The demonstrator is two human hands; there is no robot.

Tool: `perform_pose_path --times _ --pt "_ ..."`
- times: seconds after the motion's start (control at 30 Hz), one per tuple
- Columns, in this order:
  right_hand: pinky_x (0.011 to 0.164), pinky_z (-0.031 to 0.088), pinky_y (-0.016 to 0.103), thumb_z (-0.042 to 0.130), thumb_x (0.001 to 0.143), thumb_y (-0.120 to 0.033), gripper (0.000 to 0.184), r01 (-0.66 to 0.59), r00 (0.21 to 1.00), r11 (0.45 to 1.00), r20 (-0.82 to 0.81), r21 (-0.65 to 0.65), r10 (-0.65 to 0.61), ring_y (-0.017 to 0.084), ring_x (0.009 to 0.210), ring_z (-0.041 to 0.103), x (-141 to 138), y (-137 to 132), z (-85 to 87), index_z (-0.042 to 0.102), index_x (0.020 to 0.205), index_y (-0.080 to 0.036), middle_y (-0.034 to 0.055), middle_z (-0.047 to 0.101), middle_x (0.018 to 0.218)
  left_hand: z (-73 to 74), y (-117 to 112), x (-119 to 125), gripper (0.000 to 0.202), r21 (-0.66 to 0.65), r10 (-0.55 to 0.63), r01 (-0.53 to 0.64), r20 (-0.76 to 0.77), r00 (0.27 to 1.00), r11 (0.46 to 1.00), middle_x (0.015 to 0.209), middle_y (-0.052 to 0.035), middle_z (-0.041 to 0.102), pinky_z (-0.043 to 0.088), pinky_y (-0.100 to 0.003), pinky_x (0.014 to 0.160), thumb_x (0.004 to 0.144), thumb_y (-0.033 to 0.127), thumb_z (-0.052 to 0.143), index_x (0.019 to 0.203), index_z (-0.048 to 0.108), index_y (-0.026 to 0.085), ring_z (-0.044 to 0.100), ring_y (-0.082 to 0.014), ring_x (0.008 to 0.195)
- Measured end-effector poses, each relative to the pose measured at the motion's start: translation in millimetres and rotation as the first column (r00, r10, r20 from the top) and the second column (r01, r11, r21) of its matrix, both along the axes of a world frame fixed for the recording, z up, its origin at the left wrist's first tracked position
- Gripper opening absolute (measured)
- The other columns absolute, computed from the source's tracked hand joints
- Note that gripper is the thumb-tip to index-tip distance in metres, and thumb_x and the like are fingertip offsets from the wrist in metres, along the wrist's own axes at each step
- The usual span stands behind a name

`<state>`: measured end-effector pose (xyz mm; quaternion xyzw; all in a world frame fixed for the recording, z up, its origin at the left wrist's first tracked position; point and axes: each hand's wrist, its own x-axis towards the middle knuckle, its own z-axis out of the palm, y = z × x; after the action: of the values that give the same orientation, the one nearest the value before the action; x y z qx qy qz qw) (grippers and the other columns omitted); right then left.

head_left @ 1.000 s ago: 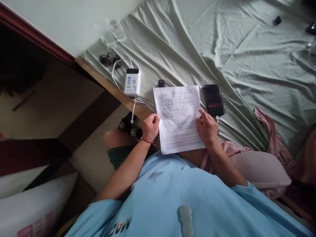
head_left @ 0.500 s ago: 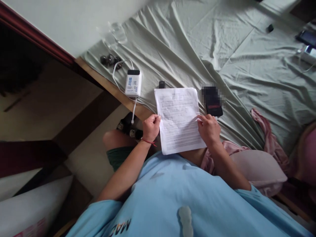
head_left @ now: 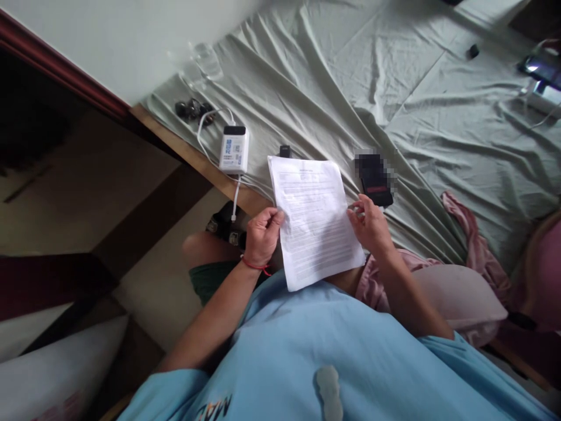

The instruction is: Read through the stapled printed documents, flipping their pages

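Printed sheets of paper, stacked and slightly creased, are held over my lap at the edge of the bed. My left hand, with a red cord at its wrist, pinches their left edge between thumb and fingers. At the right edge, my right hand has its fingers loosely apart, close to the paper and not gripping it. A dark phone, partly blurred out, lies just beyond the right hand. Behind the top edge of the sheets a small black object shows in part.
A white power bank with a white cable lies near the wooden bed edge. Beyond it are sunglasses and clear cups. Pink cloth and a pale cushion lie at right. Another phone rests far right.
My right hand's fingers have come off the paper's right edge and spread. The sheets have tilted, their lower edge moving down, while my left hand keeps its pinch and has shifted slightly left.
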<state>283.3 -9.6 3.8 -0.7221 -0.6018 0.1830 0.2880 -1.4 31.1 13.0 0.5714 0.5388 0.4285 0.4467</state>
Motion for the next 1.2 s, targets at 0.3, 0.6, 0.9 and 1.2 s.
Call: perform_pose_path --times 0.3,0.6,0.9,1.2 --pt "0.074 0.056 0.037 0.062 0.088 -0.056 0.063 -0.083 0.818 0.991 -0.575 -0.105 0.007 0.021 0.084 0.068 -8 2 8.2 0.05 0.136 -0.017 0.0099 0.073 0.101 37.7 -10 12 0.041 -0.322 0.045 0.148 0.522 0.852 0.935 0.08 -0.001 0.067 0.054 -0.033 0.068 0.07 0.053 0.085 0.083 0.062 0.021 0.064 -0.0194 0.075" --pt "0.056 0.047 0.028 0.067 0.081 -0.064 0.046 -0.013 0.585 0.985 -0.8 -0.172 -0.132 0.016 0.062 0.057 -10 -5 19.1 0.068 0.098 -0.022 0.0008 0.065 0.072 2.2 -7 17 0.046 -0.428 0.273 -0.023 0.534 0.8 0.904 0.091 0.0007 0.072 0.058 -0.034 0.081 0.063 0.05 0.09 0.088 0.063 0.023 0.069 -0.0195 0.088" --pt "0.056 0.047 0.028 0.059 0.086 -0.068 0.05 -0.051 0.628 0.988 -0.774 -0.146 -0.082 0.017 0.064 0.058 -12 -4 15.4 0.07 0.101 -0.022 0.0018 0.065 0.072 -20.2 -17 23 0.062 -0.344 0.232 -0.11 0.337 0.913 0.933 0.126 -0.0106 0.069 0.044 -0.035 0.112 0.083 0.072 0.066 0.111 0.072 0.017 0.06 -0.0245 0.127" --pt "0.05 0.044 0.025 0.062 0.084 -0.071 0.051 -0.04 0.622 0.987 -0.777 -0.152 -0.094 0.013 0.056 0.052 -8 -8 21.6 0.07 0.089 -0.021 0.0009 0.063 0.066 -13.8 -21 23 0.06 -0.217 0.143 -0.109 0.151 0.978 0.97 0.079 -0.0034 0.066 0.051 -0.027 0.075 0.088 0.076 0.055 0.082 0.066 0.018 0.062 -0.0163 0.078"
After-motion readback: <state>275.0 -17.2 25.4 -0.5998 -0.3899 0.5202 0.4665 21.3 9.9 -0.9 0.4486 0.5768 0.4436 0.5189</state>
